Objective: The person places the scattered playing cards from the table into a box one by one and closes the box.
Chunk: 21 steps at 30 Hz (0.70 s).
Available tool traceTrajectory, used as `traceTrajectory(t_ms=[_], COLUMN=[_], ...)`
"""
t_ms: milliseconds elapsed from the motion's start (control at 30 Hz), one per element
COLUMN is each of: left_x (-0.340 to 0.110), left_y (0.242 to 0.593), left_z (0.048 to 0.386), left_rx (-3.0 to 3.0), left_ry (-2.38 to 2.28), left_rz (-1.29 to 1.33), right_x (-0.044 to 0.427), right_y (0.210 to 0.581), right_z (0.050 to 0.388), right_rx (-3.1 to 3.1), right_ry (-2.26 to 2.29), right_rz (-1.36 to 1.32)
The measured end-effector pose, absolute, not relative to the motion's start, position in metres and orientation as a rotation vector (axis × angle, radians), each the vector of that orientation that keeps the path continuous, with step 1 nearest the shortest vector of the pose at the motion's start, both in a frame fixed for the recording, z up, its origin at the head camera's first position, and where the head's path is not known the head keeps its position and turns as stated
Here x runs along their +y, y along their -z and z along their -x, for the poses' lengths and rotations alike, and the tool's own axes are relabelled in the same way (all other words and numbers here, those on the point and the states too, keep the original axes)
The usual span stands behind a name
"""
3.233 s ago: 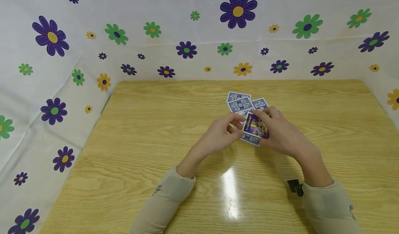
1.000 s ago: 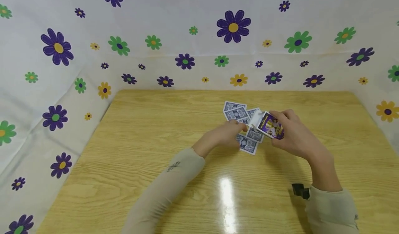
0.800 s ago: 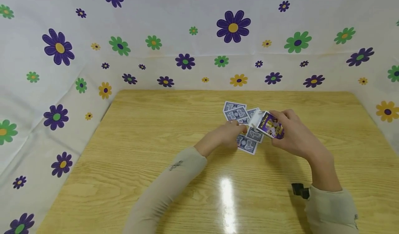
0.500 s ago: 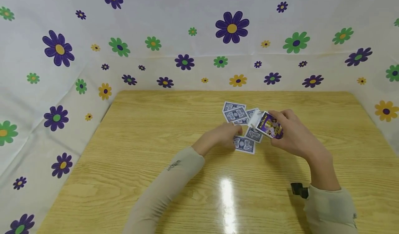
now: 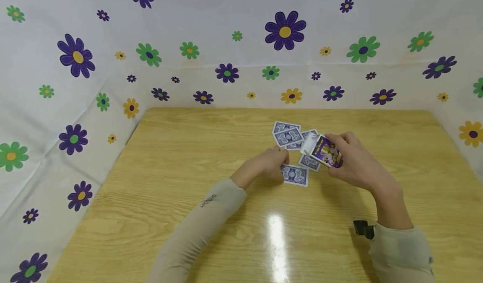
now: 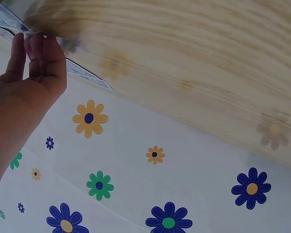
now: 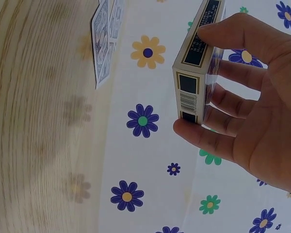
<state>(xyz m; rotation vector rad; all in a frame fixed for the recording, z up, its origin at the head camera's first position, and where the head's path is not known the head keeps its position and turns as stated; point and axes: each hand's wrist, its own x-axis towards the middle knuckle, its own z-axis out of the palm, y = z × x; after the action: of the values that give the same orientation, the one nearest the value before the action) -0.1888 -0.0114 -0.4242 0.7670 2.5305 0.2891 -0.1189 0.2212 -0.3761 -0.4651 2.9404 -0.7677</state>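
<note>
In the head view my left hand (image 5: pixel 268 165) bends its fingers over the left end of a blue-backed playing card (image 5: pixel 295 175) and seems to pinch it; the thumb is hidden there. Bent fingertips of that hand (image 6: pixel 41 73) show at the table in the left wrist view. My right hand (image 5: pixel 356 165) grips a purple playing-card box (image 5: pixel 327 152), tilted, its white flap (image 5: pixel 309 142) open towards the cards. Thumb and fingers clasp the box's edges in the right wrist view, where a barcode end (image 7: pixel 188 99) faces the camera. What is inside the box cannot be seen.
Several more playing cards (image 5: pixel 288 136) lie overlapping face down beyond my left hand, and another card (image 5: pixel 309 162) lies partly under the box. The wooden table (image 5: pixel 181 157) meets a flower-print cloth (image 5: pixel 211 31) at the back. A black clip (image 5: pixel 362 228) sits by the right sleeve.
The right hand has drawn back right with the box, whose flap now shows open. Over the last second the left hand and the near card have slid slightly left, and that card has turned straighter.
</note>
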Motion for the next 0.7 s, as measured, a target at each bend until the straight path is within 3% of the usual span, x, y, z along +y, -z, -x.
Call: traceTrajectory(t_ms=[700], left_x=[-0.0191], left_y=[0.4220], left_z=[0.1828], left_rx=[2.515], left_ry=[-0.381], left_rz=[-0.656], right_x=[0.2163], right_y=[0.3747], right_z=[0.1188], right_rx=[2.937], right_ry=[0.744], right_rz=[0.450])
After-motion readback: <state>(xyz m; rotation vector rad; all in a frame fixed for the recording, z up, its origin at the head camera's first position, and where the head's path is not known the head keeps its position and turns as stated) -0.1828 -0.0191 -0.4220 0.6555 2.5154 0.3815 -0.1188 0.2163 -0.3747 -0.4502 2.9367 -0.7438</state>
